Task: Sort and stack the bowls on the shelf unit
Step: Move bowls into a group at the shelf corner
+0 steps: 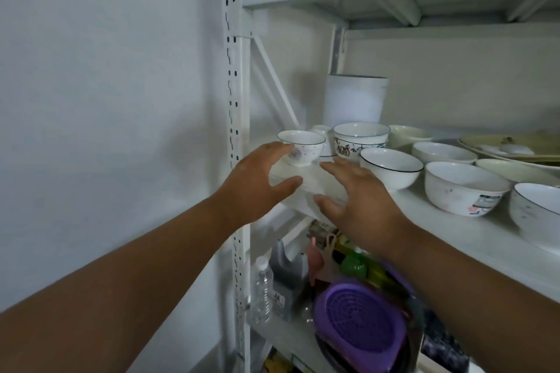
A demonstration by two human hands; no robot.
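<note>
Both bare hands reach toward the middle shelf of the white metal shelf unit (239, 76), whose slotted upright runs down the centre-left of the frame. The left hand (257, 179) sits just left of centre, fingers spread and relaxed, its fingertips touching or nearly touching the small white footed bowl with a faint floral print (301, 147) at the shelf's left end; the blur makes actual contact hard to judge. Its grip is open, holding nothing. The right hand (360, 197), at centre, is likewise open with straight fingers, hovering over the shelf's front edge.

Behind the small bowl, in the centre of the frame, stands a white bowl with a blue rim and a dark painted pattern (360, 138), apparently nested in a matching one. Just right of it sits a white bowl with a thin dark rim (391, 168), then a larger white bowl with a coloured decal (465, 191), and at the right edge another dark-rimmed white bowl (536, 212). Further back lie a plain white bowl (442, 153) and a cream bowl (407, 134). A tall white cylindrical container (354, 98) stands at the rear.

On the lower shelf, at bottom centre, rest a purple plastic strainer basket (359, 318) and a clear plastic bottle (263, 291).
</note>
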